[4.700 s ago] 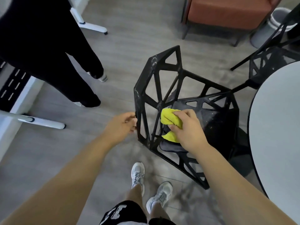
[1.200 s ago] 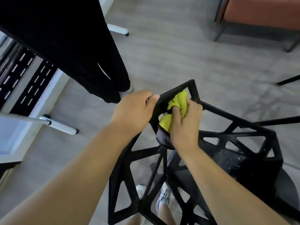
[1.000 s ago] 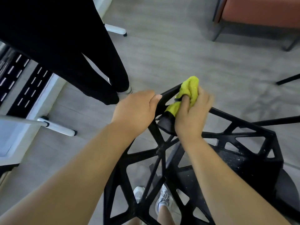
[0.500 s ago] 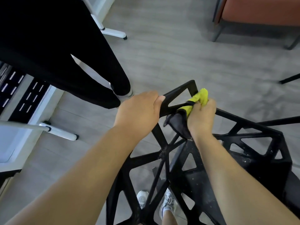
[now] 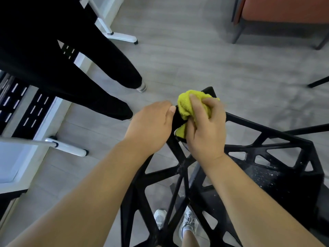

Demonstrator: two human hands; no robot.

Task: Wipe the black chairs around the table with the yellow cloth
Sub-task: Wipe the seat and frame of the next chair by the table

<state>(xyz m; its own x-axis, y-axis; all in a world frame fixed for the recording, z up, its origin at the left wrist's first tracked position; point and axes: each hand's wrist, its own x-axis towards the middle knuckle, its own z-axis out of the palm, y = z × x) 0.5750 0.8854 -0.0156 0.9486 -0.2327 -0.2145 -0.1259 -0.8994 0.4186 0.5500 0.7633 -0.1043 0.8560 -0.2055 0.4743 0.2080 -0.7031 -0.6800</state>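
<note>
- Yellow cloth (image 5: pixel 188 104) is bunched on the top corner of the back of the black chair (image 5: pixel 277 179), covering the spot where two frame bars meet.
- Right hand (image 5: pixel 204 129) is curled round the cloth, with fingers over it and thumb on the near side, pressing it to the frame.
- Left hand (image 5: pixel 151 127) grips the top bar just beside the cloth, and its thumb tip touches the black edge next to the yellow folds.
- Black lattice of open triangles spreads below both forearms, and the chair's speckled seat lies to the right.
- Pale shoes (image 5: pixel 188 223) of the wearer show through the lattice, on the grey floor (image 5: pixel 195 59).
- Black-trousered legs (image 5: pixel 99 72) of another person stand at the left, near the chair but apart from it.
- White bench foot (image 5: pixel 71 148) lies on the floor at the left.
- Orange couch (image 5: pixel 284 8) on dark legs sits at the top right, well apart from the chair.
</note>
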